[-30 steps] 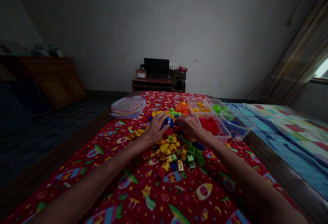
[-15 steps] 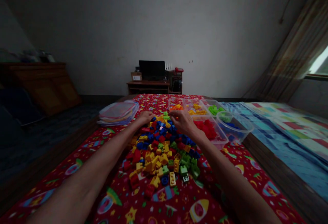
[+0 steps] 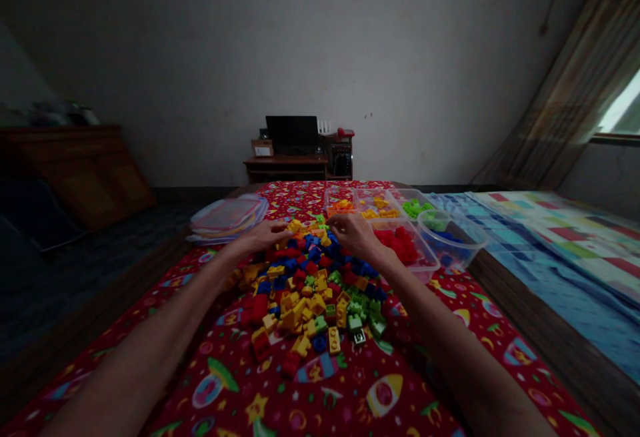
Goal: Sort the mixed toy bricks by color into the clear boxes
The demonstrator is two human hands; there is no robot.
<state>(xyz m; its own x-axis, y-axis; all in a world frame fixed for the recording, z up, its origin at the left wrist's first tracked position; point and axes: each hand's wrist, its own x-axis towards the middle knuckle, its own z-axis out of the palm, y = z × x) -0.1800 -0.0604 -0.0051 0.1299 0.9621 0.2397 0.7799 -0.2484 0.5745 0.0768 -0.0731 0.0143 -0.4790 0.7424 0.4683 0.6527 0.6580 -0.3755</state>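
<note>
A heap of small plastic bricks (image 3: pixel 310 290) in red, blue, yellow, green and orange lies on a red patterned cloth (image 3: pixel 320 397) in front of me. Both my arms reach over it. My left hand (image 3: pixel 267 233) rests on the far left edge of the heap with its fingers curled onto the bricks. My right hand (image 3: pixel 353 231) sits at the far right edge, fingers bent down among the bricks. What either hand grips, if anything, is hidden by the fingers.
Clear tubs stand beyond my right hand: one with red bricks (image 3: pixel 405 245), others with orange (image 3: pixel 341 206), yellow (image 3: pixel 376 209) and green bricks (image 3: pixel 415 207), and a round bowl (image 3: pixel 453 237). A stack of lids (image 3: pixel 227 215) lies far left. A second patterned mattress (image 3: pixel 560 243) lies right.
Both hands have slid from the middle of the heap to its far edge, uncovering the blue and red bricks. My view has tilted, so the heap sits a little lower and spreads wider.
</note>
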